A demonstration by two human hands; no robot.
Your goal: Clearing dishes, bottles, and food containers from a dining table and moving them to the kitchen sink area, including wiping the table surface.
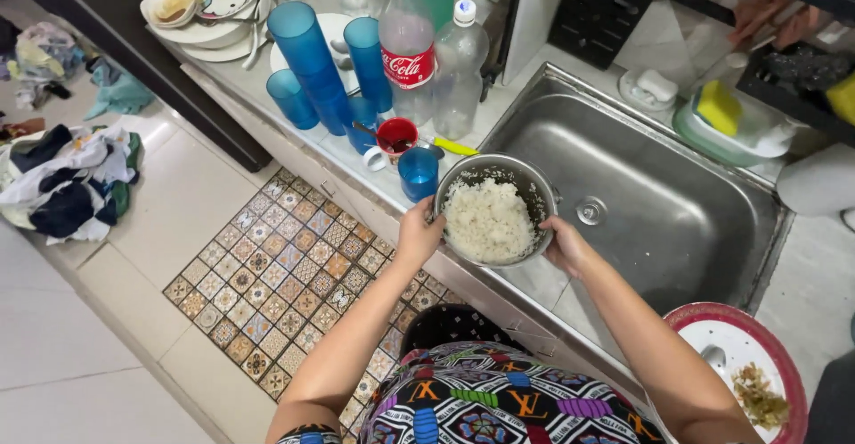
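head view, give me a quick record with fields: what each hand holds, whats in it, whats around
left hand: grips the left rim of the metal bowl
right hand: grips the right rim of the same bowl
contents: white rice
bowl position: at the front edge of the steel sink
left of bowl: blue cups, red mug, plastic bottles
lower right: red-rimmed plate

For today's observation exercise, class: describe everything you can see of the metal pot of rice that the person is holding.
The metal pot is round, silvery and looks like steel or aluminium. It holds a mound of cooked white rice, with grains stuck to the inner wall. It is held about level over the front edge of the sink. The left hand and right hand grip its rim on opposite sides.
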